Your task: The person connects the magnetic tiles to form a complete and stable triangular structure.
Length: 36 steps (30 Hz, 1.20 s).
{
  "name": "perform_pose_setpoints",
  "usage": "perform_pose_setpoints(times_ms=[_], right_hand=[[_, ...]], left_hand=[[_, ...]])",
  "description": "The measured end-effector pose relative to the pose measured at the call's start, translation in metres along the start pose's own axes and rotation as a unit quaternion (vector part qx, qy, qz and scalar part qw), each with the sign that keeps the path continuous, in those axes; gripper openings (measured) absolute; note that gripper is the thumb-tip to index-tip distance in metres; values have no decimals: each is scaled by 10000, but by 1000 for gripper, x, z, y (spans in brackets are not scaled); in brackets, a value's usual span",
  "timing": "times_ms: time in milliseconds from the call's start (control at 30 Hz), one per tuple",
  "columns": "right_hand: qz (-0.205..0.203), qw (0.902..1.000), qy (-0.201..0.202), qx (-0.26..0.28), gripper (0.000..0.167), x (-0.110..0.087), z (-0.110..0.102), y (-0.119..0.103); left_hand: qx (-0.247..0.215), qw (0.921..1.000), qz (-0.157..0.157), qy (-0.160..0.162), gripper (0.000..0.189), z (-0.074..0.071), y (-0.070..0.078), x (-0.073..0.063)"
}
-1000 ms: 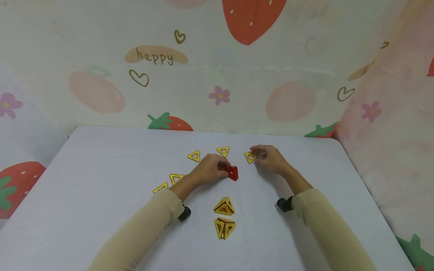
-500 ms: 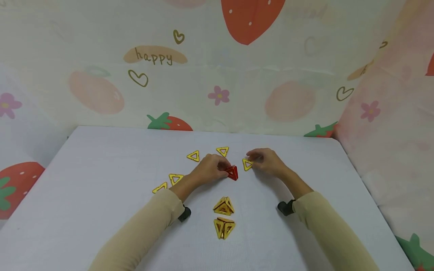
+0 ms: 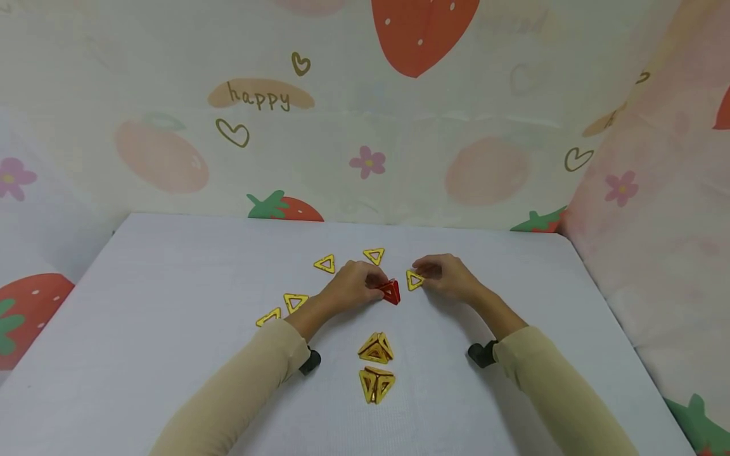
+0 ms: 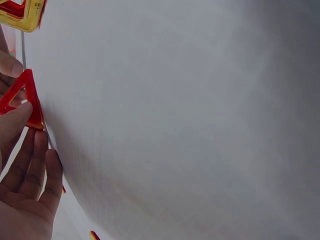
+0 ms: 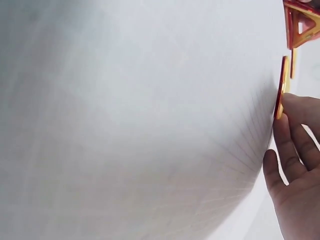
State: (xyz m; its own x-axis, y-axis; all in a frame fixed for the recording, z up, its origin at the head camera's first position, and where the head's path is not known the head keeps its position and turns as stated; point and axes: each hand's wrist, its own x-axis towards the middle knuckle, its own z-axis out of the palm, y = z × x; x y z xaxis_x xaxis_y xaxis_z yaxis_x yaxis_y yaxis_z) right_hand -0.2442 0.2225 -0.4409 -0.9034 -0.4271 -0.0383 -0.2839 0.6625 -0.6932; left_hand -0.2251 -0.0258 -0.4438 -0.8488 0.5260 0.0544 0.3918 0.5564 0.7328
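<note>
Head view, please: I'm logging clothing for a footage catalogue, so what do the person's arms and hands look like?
The left sleeve and right sleeve are long, plain and beige, ending near the wrists. A small black piece juts out by the left wrist, and a similar black fitting by the right. The left hand and right hand are bare, without gloves.

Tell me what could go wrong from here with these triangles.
The left hand pinches the red piece, so a slip might tip it. The right hand holds a yellow triangle near it; the two could knock together. In the head view, the left sleeve partly hides a flat triangle, which it might brush if lowered.
</note>
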Motion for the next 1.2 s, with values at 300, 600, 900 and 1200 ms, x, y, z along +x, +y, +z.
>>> perform_pose_setpoints(times_ms=[300,600,900,1200], right_hand=[[28,9998,-63,-191,37,-2,2,-4],[-194,9995,-87,-234,36,-4,4,-6],[-371,9988,-208,-251,36,-5,6,-8],[-611,9971,-288,-347,35,-5,8,-10]], left_hand=[[20,10000,-30,-3,19,1,-1,0],[5,10000,-48,29,19,1,-2,0],[-1,10000,-84,15,19,0,-1,0],[51,10000,-69,31,19,1,-1,0]])
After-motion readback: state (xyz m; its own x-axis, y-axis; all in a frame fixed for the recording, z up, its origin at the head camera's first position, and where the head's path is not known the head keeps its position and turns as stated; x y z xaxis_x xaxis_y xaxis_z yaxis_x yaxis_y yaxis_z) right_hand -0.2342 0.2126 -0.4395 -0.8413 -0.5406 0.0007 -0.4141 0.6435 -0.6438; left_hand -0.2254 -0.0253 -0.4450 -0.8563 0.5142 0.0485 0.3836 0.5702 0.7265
